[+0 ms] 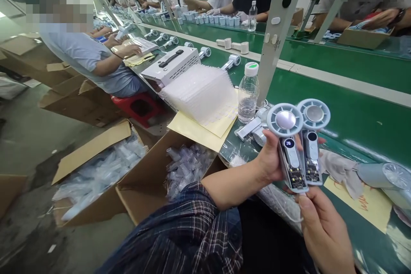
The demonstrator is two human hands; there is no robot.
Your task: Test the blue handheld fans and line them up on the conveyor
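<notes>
My left hand (271,160) is closed around two light-blue handheld fans, held side by side above the bench edge. The nearer fan (291,158) has an uncovered circuit board in its handle and a small round display lit with what looks like 20. Partly behind it, the other fan (313,154) also shows its board, and its display is dark. Just under the nearer fan's base, my right hand (324,227) pinches the end of a thin white cable (290,213). Whether the plug sits fully in the fan is hidden by the fingers.
Left of the fans stand a water bottle (247,94) and a stack of clear plastic trays (202,94). Cardboard boxes (141,180) of plastic parts sit below. A grey post (272,34) rises by the green conveyor (353,107). A co-worker (83,51) sits at left.
</notes>
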